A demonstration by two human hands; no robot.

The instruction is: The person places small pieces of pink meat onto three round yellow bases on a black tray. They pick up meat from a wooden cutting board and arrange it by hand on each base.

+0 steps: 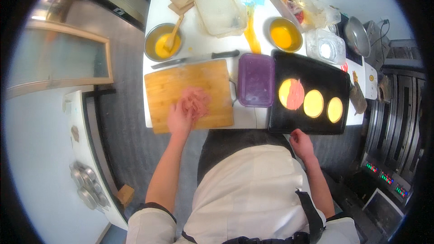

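My left hand (179, 118) is at the near-left side of a loose pile of thin pink ham slices (196, 101), its fingers closed on some at the edge. The pile rests on a wooden cutting board (165, 95). Just past the near edge of a black baking tray (307, 124), my right hand (301, 143) hangs with curled fingers and no visible object in them. Three round yellow bases lie on the tray. Pink slices (296, 95) cover the right part of the left base (284, 94); the middle base (313, 103) and right base (334, 110) are bare.
Between board and tray sits a purple plastic container (256, 81). A long knife (194, 59) lies behind the board. Farther back are a bowl (151, 47) of yellow liquid with a wooden spatula (171, 40), another yellow-filled bowl (297, 45) and a clear tub (220, 13).
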